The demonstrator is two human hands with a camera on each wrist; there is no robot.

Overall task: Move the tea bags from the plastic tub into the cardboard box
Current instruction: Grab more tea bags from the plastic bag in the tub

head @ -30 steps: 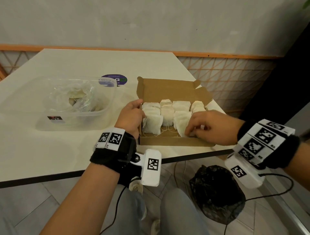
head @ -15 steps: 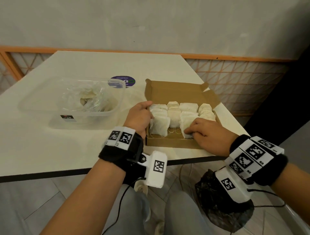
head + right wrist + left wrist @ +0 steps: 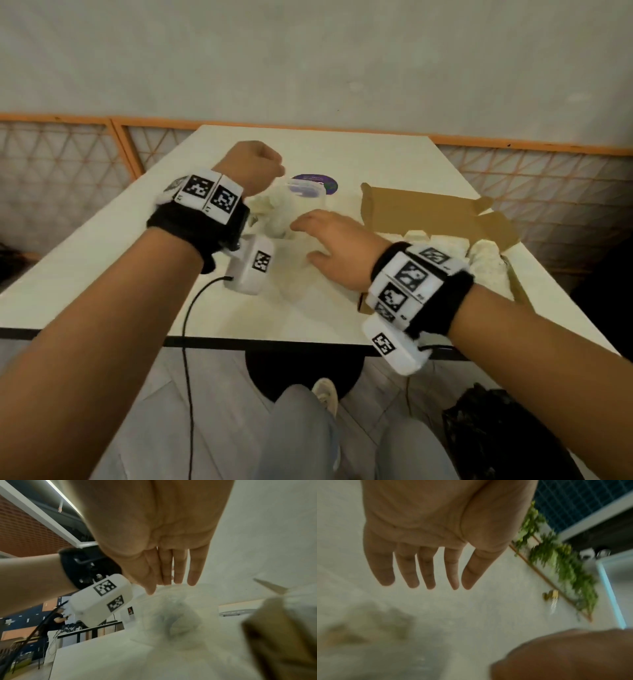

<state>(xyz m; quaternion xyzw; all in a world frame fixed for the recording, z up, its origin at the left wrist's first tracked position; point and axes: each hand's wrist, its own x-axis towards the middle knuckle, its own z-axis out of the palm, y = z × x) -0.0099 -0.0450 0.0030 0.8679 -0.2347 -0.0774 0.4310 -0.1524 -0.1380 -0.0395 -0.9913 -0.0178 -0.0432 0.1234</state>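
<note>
Fingers [image 3: 194, 573] hover over tub [image 3: 301, 192]; box [image 3: 421, 212] holds tea bags [image 3: 486, 257].

left hand [image 3: 251, 167] raised, right hand [image 3: 337, 250] flat

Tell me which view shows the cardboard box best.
The head view: the cardboard box lies open on the table with tea bags inside, though the right hand and wrist cover part of it. The right wrist view shows only a blurred brown corner; in the left wrist view I cannot make it out.
</note>
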